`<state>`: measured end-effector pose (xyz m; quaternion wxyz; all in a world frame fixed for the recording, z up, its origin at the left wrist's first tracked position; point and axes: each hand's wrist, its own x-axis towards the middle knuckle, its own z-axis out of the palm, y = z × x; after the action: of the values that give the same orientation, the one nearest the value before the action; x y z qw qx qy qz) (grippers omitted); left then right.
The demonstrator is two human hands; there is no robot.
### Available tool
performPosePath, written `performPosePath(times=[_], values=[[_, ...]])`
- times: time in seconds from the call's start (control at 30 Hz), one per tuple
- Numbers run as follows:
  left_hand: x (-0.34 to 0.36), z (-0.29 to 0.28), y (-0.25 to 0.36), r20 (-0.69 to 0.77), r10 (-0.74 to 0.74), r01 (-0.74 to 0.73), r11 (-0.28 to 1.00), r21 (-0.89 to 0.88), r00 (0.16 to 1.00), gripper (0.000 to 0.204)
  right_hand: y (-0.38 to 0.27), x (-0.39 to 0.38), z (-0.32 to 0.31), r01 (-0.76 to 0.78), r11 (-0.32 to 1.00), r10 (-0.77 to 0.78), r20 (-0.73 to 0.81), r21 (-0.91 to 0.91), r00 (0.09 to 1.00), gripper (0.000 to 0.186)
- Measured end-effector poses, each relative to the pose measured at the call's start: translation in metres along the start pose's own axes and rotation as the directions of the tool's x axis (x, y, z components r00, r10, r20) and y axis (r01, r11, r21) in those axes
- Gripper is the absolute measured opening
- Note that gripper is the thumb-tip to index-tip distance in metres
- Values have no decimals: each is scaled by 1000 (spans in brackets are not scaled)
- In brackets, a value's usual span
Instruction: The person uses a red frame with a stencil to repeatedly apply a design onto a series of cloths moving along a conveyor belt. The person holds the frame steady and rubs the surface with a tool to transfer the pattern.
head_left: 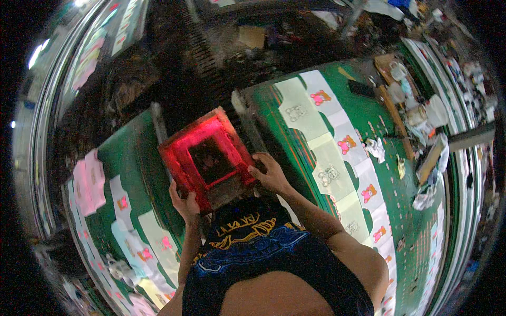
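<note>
Between my two hands is a red-stained screen printing frame point(230, 130), tilted, with a dark mesh window in its middle. My left hand point(185, 204) grips its lower left corner, fingers outside and thumb over the near edge. On the right side my right hand point(270, 174) is closed around the frame's edge near the lower right corner. The frame is held in front of my body, over the gap between two green printing tables. Pale fabric pieces point(330, 173) with bear outlines lie on the right table, beside white pieces point(367, 175) bearing pink and brown bears.
The right green table point(390, 221) runs along my right side, the left green table point(132, 152) along my left. Pink fabric point(89, 181) lies on the left one. A wooden tray point(394, 105) holding cups and rags stands at the right table's far side. Dark clutter fills the floor ahead.
</note>
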<state>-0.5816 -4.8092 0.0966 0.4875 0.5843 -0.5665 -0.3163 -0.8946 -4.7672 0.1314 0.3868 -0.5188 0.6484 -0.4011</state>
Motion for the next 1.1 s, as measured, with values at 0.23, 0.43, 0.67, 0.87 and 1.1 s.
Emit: performPosePath(times=[0.23, 0.43, 0.67, 0.87, 1.1], values=[[73, 75, 48, 296, -55, 9, 988, 153, 953, 71, 9, -4, -39, -131, 989, 145, -248, 74, 958, 55], [115, 136, 50, 457, 103, -157, 984, 82, 883, 67, 33, -1, -51, -215, 935, 309, -355, 281, 882, 43], [163, 197, 43, 564, 171, -202, 979, -9, 808, 66, 25, 22, -67, -210, 924, 347, -470, 319, 812, 43], [227, 250, 37, 659, 201, -203, 976, -75, 724, 66, 18, 67, -63, -193, 894, 409, -559, 405, 721, 44], [330, 311, 11, 736, 394, -238, 919, -314, 551, 69, 11, 152, -41, -150, 875, 449, -657, 460, 606, 52]])
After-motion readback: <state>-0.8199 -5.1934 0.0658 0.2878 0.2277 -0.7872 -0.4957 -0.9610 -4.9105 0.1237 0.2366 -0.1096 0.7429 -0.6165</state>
